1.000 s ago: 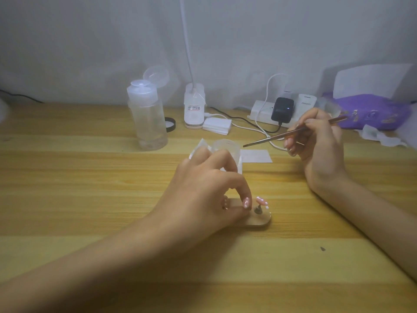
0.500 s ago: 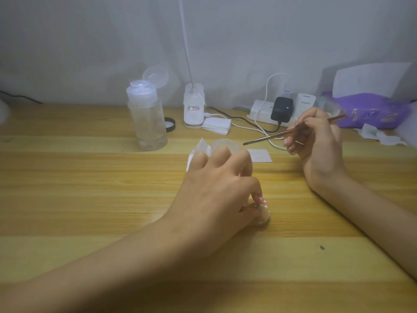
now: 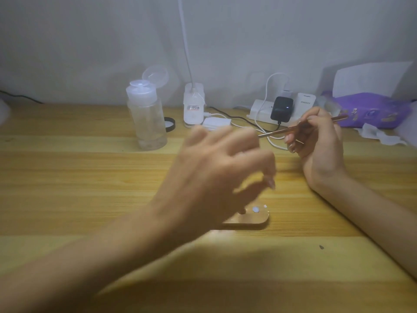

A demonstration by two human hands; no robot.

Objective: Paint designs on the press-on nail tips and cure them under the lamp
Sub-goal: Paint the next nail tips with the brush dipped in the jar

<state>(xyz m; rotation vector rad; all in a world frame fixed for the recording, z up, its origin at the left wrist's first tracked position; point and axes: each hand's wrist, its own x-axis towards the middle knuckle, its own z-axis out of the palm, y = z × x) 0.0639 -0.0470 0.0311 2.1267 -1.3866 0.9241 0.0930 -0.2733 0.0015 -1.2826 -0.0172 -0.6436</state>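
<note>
Lifted left hand (image 3: 216, 172) off wooden stand (image 3: 255, 220) since previous frame; now above it, blurred, fingers curled, thumb near forefinger; cannot tell whether pinching anything. Nail tip gone from stand, whereabouts not made out; white dot (image 3: 255, 209) bared just under forefinger. Right hand (image 3: 320, 145) pinching thin brush (image 3: 282, 131), tip aimed at left knuckles. Beyond right hand: black plug (image 3: 281, 109) in power strip (image 3: 255, 109), white charger (image 3: 305, 103) lettered "PISEN", faint. Beyond left hand: lamp (image 3: 194, 109) with barcode sticker, digits unreadable; clear bottle (image 3: 147, 118), lid flipped up. Left hand covering stand's left end.
</note>
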